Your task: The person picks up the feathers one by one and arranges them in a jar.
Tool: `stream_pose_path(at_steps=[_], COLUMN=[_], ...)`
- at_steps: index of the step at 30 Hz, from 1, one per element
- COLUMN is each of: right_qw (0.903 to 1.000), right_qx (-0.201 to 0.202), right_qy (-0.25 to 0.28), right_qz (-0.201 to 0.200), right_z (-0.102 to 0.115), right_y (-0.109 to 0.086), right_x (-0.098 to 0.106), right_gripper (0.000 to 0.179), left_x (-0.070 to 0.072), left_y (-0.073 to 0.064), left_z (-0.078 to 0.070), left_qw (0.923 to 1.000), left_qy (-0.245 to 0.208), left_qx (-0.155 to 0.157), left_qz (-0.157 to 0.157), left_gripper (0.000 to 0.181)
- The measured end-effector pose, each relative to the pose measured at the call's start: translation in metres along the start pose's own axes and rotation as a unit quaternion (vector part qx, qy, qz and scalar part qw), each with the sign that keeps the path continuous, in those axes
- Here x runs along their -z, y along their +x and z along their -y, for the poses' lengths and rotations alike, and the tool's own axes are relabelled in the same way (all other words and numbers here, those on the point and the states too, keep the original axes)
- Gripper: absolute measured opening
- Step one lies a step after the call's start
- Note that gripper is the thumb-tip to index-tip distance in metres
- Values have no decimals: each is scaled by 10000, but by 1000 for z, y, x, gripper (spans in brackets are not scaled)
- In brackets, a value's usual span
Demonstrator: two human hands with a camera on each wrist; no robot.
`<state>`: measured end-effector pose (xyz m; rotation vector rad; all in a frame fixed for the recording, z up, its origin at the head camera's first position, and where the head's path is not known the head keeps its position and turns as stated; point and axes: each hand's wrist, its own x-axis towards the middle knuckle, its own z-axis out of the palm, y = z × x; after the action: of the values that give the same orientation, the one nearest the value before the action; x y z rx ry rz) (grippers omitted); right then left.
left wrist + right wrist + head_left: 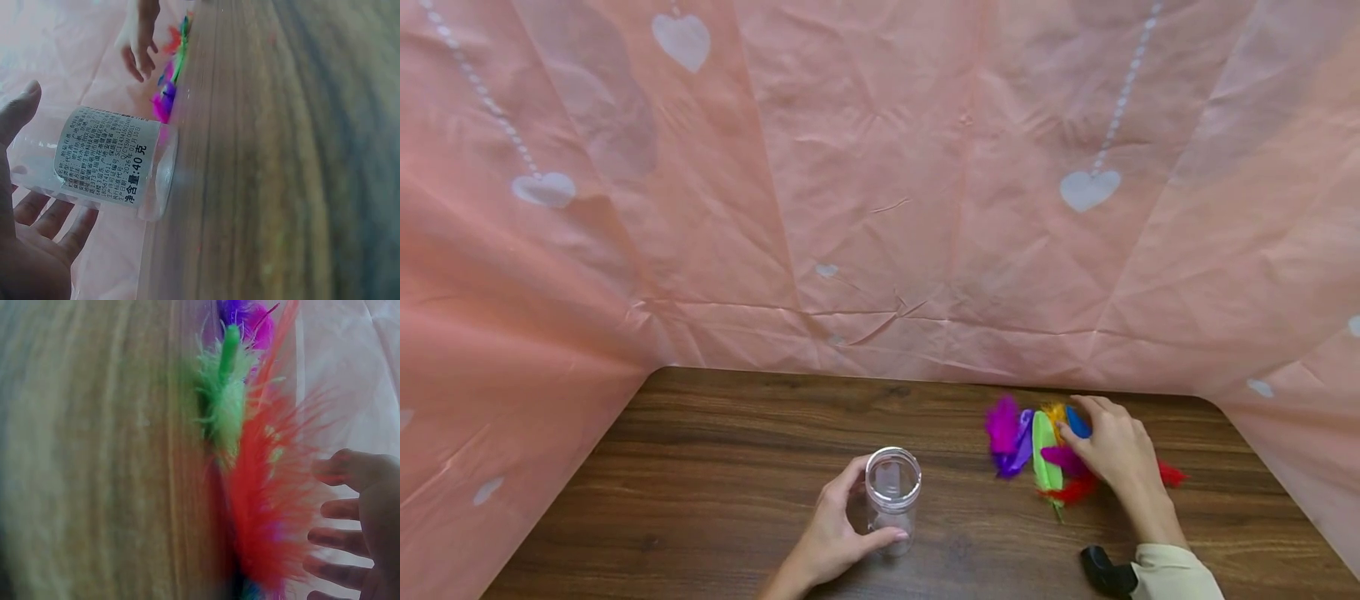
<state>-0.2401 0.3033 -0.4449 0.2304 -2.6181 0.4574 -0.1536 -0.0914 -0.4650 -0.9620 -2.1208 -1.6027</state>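
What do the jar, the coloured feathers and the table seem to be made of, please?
The jar looks like glossy clear plastic, possibly glass: it is see-through, with bright highlights.
The coloured feathers seem to be dyed plumage, real or imitation, with a soft finish: wispy strands fringe them.
The table looks like wood or wood-effect laminate, perhaps satin: brown, streaked grain shows.

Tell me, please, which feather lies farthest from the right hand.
The leftmost magenta feather in the head view, beside the purple feather; the second magenta feather lies by the right hand. All others lie nearer.
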Motion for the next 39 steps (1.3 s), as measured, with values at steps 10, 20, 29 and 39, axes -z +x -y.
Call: stream_pose_path(at_steps=[10,20,29,39], right_qw=[10000,9999,10000,10000], right_qx=[27,68,16,33], right_qy=[29,0,-21,-24], right_qz=[-41,-78,-40,-82], right_z=[1,2,3,2], right_y=[-2,-3,-5,-6], right_x=[-1,-1,3,4], right_gripper=[48,46,48,50], left_x=[-6,-8,-15,-24], left_y=[0,-1,0,4], left_z=[-3,-4,-6,-5], left_qw=[9998,9997,9993,9988], left_qy=[-178,-188,-298,-130], left_qx=[-30,33,20,-414], left_qz=[111,160,204,212], left_gripper=[77,77,77,82])
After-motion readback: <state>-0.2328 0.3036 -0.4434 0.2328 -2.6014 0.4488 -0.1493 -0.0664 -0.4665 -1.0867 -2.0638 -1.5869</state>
